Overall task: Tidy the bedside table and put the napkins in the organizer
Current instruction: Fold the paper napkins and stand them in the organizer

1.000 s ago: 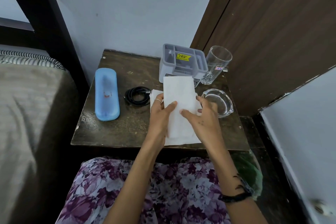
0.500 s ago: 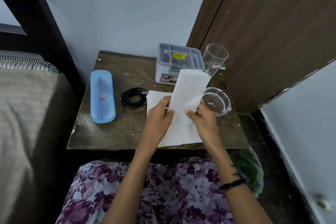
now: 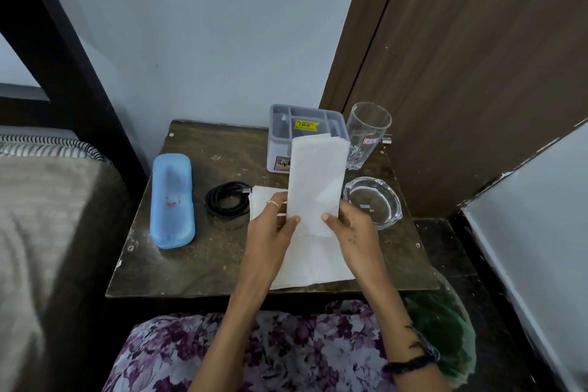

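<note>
Over the bench (image 3: 197, 267) we've got both hands, left (image 3: 270, 232) and right (image 3: 353, 229), pinching a folded napkin stack (image 3: 315, 181); organizer (image 3: 305, 134) at 12 o'clock looks empty; more napkins (image 3: 315, 264) underneath.

The organizer (image 3: 307, 130) stands at the back of the bedside table (image 3: 203, 264) with the drinking glass (image 3: 366, 134) just beside its right wall and the glass ashtray (image 3: 373, 200) in front of that, crowding the right approach. Bare tabletop lies between the blue case (image 3: 171, 200) and the coiled cable (image 3: 226, 199), and along the back left edge.
</note>
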`<state>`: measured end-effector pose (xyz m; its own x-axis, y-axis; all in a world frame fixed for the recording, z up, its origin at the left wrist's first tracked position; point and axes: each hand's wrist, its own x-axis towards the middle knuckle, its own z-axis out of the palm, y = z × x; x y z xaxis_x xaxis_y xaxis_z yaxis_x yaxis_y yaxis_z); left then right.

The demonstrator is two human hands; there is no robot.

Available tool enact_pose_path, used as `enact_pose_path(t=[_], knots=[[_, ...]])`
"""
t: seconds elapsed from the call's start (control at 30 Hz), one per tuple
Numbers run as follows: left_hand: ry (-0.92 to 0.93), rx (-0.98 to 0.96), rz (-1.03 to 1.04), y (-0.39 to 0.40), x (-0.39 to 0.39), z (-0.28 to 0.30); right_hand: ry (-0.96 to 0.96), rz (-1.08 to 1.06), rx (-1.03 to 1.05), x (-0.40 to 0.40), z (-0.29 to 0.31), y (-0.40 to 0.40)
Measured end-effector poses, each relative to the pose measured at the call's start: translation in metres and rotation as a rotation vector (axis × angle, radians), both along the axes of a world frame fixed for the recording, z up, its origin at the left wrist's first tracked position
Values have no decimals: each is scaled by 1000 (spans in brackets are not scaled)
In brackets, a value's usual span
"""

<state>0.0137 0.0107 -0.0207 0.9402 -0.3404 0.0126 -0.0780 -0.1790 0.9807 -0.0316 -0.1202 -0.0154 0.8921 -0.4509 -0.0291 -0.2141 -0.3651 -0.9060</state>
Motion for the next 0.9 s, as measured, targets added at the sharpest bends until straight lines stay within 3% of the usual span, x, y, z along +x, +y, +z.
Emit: enact_pose_path(t=[0.2, 0.5, 0.7, 0.9], knots=[[-72, -82, 34, -6, 6, 26, -74, -27, 12, 15, 24, -18], [-324, 47, 161, -41, 98, 73, -363, -108, -72, 102, 66, -41], [-375, 135, 162, -49, 136, 61, -350, -120, -258, 131, 48, -42], [-330, 62, 160, -53, 142, 55, -302, -171, -344, 139, 39, -46]])
